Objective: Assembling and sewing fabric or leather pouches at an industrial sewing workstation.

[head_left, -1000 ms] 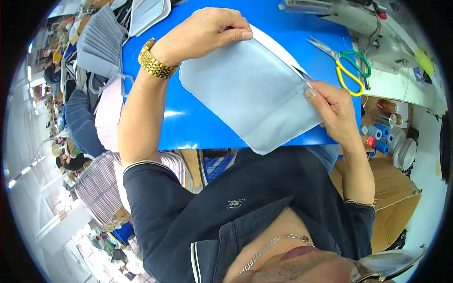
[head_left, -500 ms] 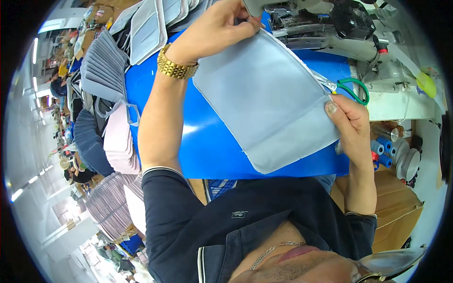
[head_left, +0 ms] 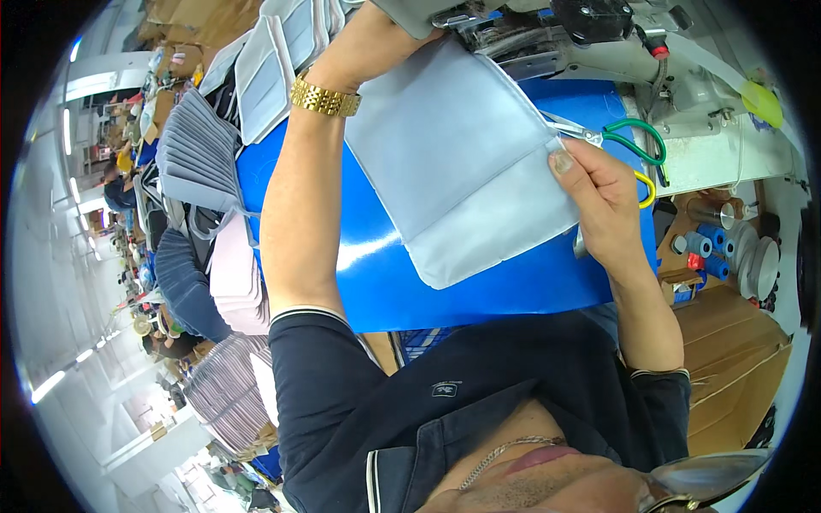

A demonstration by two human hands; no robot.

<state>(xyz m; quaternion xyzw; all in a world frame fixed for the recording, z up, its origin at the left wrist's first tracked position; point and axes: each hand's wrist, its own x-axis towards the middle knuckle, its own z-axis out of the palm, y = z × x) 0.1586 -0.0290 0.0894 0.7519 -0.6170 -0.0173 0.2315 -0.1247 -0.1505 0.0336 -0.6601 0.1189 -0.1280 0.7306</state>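
A pale grey-blue fabric panel (head_left: 462, 145) with rounded corners and a crosswise crease stretches between my hands over the blue tabletop (head_left: 368, 282). My right hand (head_left: 599, 192) pinches its right edge, thumb on top. At its far end is my left hand (head_left: 372, 47), below a gold watch; the fingers there are hidden behind the grey head of a sewing machine (head_left: 513, 34). The panel's far edge runs in under that machine. Just beyond my right hand lie green-handled scissors (head_left: 633, 141), and a yellow handle (head_left: 646, 190) shows beside them.
Stacked grey panels (head_left: 192, 145), dark blue pieces (head_left: 184, 282) and pink pieces (head_left: 235, 278) stand along the left. More pale panels (head_left: 269, 77) lie at the far left. Thread spools (head_left: 710, 244) and a cardboard box (head_left: 735, 368) are at the right.
The panel and both hands have shifted left and away from me, toward the machine. My left fingers, partly visible before, are now covered by the machine head. The yellow handle has come into sight.
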